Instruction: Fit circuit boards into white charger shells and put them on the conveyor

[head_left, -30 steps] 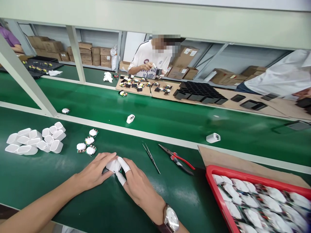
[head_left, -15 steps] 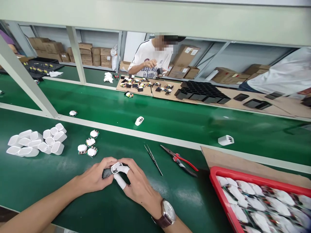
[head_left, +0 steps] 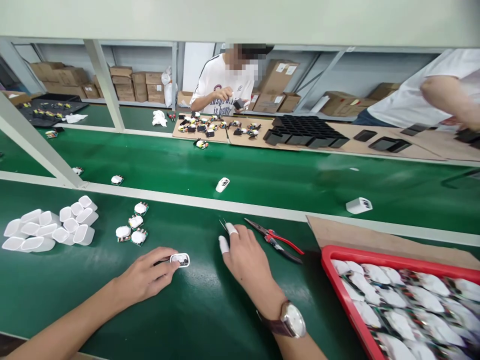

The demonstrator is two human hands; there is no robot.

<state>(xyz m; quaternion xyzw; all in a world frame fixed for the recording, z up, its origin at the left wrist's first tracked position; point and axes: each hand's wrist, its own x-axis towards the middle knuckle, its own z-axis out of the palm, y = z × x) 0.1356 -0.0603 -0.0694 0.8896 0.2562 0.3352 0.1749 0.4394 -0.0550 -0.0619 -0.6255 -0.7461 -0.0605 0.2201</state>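
Note:
My left hand [head_left: 152, 272] is closed around a small white plastic housing [head_left: 185, 260], its open end facing up. Parts of a circuit board show inside it. Off to the right, my right hand [head_left: 249, 257] reaches over the tweezers [head_left: 222, 224]; only their tips show past the fingers. Its thumb and index finger wear white finger cots and stand apart. Right beside that hand lie long-nose pliers [head_left: 275, 240] with red and black handles. Several circuit boards with white tops [head_left: 138, 236] sit on the bench to the left, next to a group of empty white housings [head_left: 83, 234].
A red tray [head_left: 330, 272] full of white-topped boards stands at the right on cardboard [head_left: 318, 227]. Beyond a pale rail [head_left: 195, 199], a green belt [head_left: 168, 162] carries white housings [head_left: 359, 205] and boards. Across it, a co-worker [head_left: 225, 82] handles a black part.
My right hand has left the housing and moved right, over the tweezers. My left hand keeps the housing. The housings on the belt have shifted right in view.

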